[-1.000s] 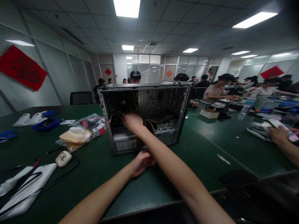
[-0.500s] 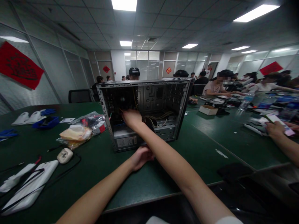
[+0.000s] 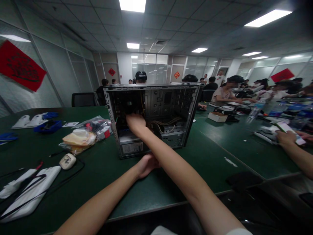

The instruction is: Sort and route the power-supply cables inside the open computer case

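An opened desktop computer case (image 3: 126, 148) stands upright on the green table, its open side towards me. My right hand (image 3: 135, 124) reaches into the left part of the case, just below a dark round fan (image 3: 129, 103). Its fingers look curled together, and what they hold, if anything, is lost in the dark. Beneath my right forearm, my left hand (image 3: 146, 165) rests by the lower front edge of the case; its fingers are largely hidden. Loose cables (image 3: 168, 122) lie inside the case, right of my right hand.
Left of the case lie plastic bags (image 3: 79, 139), a small white case (image 3: 67, 161), a white power bank (image 3: 31, 195) with black cords, and a blue tray (image 3: 49, 128). To the right are an open box (image 3: 217, 116), bottles (image 3: 256, 109) and another person's hands (image 3: 286, 137).
My right hand has shifted very slightly left and deeper within the case. My left hand stays by its lower edge. The view has moved a little.
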A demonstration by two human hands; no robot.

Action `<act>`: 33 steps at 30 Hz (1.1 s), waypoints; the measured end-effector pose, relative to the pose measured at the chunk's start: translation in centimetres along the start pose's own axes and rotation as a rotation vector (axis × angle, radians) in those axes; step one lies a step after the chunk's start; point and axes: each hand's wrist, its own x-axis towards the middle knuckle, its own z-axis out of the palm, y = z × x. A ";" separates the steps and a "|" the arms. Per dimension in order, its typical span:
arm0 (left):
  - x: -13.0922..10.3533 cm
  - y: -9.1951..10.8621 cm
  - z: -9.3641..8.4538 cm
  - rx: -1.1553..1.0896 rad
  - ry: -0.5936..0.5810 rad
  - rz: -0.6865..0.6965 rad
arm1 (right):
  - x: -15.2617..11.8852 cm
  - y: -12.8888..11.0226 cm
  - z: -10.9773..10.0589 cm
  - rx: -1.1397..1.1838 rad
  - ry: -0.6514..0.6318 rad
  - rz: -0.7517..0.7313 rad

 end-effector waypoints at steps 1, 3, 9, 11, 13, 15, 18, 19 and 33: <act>0.0 0.1 0.0 -0.003 0.002 0.003 | 0.1 -0.1 0.1 0.005 0.003 -0.001; -0.1 0.5 0.2 -0.006 0.007 0.037 | 0.3 -0.2 0.1 0.014 0.008 -0.003; -0.8 5.2 0.9 -0.029 0.052 0.279 | -0.9 1.2 -1.7 0.072 0.090 -0.108; -1.4 6.9 1.3 -0.060 0.069 0.365 | -2.4 2.7 -2.7 0.099 0.225 -0.181; -1.8 8.2 1.6 -0.093 0.076 0.452 | -4.6 4.7 -3.4 0.137 0.357 -0.281; -2.1 9.0 1.7 -0.076 0.086 0.484 | -7.2 7.0 -3.3 0.167 0.467 -0.412; -1.9 9.6 1.8 -0.044 0.181 0.471 | -11.4 10.5 -1.4 0.115 0.525 -0.587; -1.8 9.8 1.8 -0.046 0.217 0.449 | -12.6 11.5 -0.4 0.105 0.519 -0.635; -2.2 3.5 3.3 1.350 0.032 0.915 | -17.7 13.0 5.4 0.268 0.397 -0.929</act>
